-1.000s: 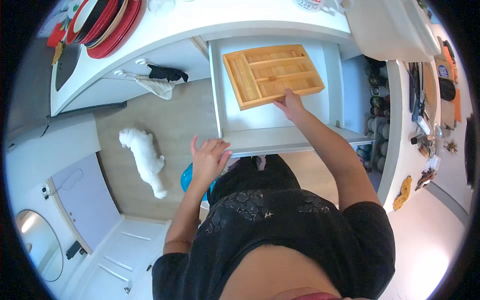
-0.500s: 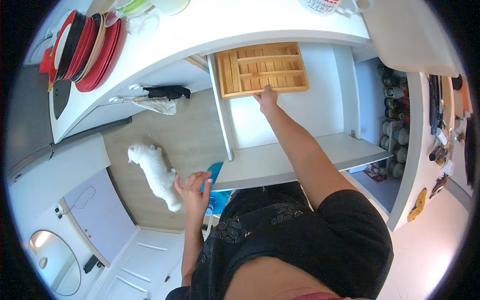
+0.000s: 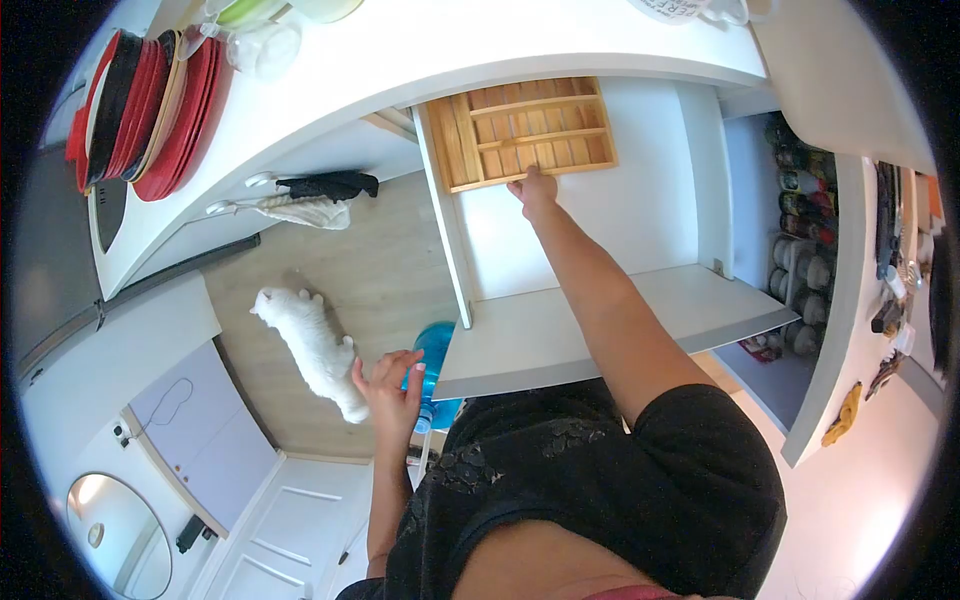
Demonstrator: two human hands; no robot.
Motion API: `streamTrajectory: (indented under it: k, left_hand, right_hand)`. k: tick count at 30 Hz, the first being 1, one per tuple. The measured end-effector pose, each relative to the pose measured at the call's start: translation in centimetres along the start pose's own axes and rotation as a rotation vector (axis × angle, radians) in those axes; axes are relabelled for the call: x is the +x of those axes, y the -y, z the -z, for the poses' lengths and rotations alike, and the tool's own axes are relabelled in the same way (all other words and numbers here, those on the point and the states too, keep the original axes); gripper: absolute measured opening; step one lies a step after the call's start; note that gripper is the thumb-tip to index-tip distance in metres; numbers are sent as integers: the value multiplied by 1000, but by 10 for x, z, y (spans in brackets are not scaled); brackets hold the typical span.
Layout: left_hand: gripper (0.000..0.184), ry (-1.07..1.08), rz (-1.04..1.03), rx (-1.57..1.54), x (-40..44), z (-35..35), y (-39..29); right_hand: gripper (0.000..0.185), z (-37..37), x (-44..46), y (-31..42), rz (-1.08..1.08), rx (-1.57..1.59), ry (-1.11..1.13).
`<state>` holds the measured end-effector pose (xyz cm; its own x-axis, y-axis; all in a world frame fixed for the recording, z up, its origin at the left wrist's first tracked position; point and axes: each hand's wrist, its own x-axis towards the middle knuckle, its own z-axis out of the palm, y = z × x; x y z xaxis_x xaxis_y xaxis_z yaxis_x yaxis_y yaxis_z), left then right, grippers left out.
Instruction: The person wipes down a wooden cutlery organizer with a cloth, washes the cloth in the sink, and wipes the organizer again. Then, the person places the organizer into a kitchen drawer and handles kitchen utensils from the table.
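A wooden cutlery tray (image 3: 545, 142) with several compartments, no cutlery showing in it, lies at the back left of the pulled-out white drawer (image 3: 600, 240). My right hand (image 3: 537, 190) grips the tray's front rim, its thumb and fingers pinching the edge. Left of the drawer front, my left hand (image 3: 388, 385) hangs in the air with its fingers apart and nothing in it. Just beside it is a blue bottle (image 3: 432, 365), partly hidden by the drawer front.
A white cat (image 3: 312, 345) lies on the floor at the left. Stacked red and black plates (image 3: 185, 120) stand on the white counter (image 3: 400, 45). Cloths (image 3: 310, 205) hang below it. Jars (image 3: 800, 200) fill an open compartment at the right.
The view has shifted slightly. My right hand stays on the tray's front rim, and the tray keeps its place at the drawer's back left. My left hand is still raised and open.
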<state>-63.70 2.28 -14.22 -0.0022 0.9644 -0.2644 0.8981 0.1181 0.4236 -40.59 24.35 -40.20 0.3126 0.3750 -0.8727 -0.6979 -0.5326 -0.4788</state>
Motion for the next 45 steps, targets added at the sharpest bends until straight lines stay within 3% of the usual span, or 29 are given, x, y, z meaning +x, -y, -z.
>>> streamTrajectory:
  k: [9, 16, 19, 20, 22, 24, 32, 36, 37, 39, 40, 42, 45]
  left_hand:
    - [14, 47, 39, 5, -3, -4, 9]
    - [13, 11, 57, -6, -5, -9, 11]
    - [13, 3, 45, 12, -7, -12, 14]
    - [13, 6, 47, 12, -8, -12, 14]
    - [16, 50, 61, 14, -8, -11, 13]
    - [17, 64, 77, 6, -6, -7, 8]
    - [11, 24, 57, -8, -1, -15, 9]
    - [17, 62, 64, 12, -1, -14, 10]
    - [18, 70, 67, 11, 2, -12, 10]
    - [16, 38, 2, 8, 4, -10, 12]
    - [14, 5, -17, 5, 5, -11, 13]
    - [18, -15, -79, -3, 13, -9, 18]
    - [20, -23, -217, -8, 40, 8, 1]
  right_hand:
    - [31, 0, 2, 10, 27, -120, 31]
    - [28, -1, 6, 9, 52, -157, 10]
    - [17, 3, 37, -1, 64, -83, 35]
    - [18, 9, 79, -20, 210, -316, 78]
    - [19, 10, 81, -22, 352, -552, 125]
    - [20, -2, 17, 15, 49, -8, 31]
    - [27, -2, 24, 13, 80, -19, 79]
    - [28, 3, 20, 10, 56, -80, 140]
    - [29, 6, 51, -8, 216, -490, 248]
    - [28, 23, 56, 2, 784, -1407, 433]
    - [27, 29, 47, 9, 1018, -1681, 517]
    - [28, 46, 11, 30, 1146, -1868, 583]
    - [24, 82, -85, 92, 423, -1398, 514]
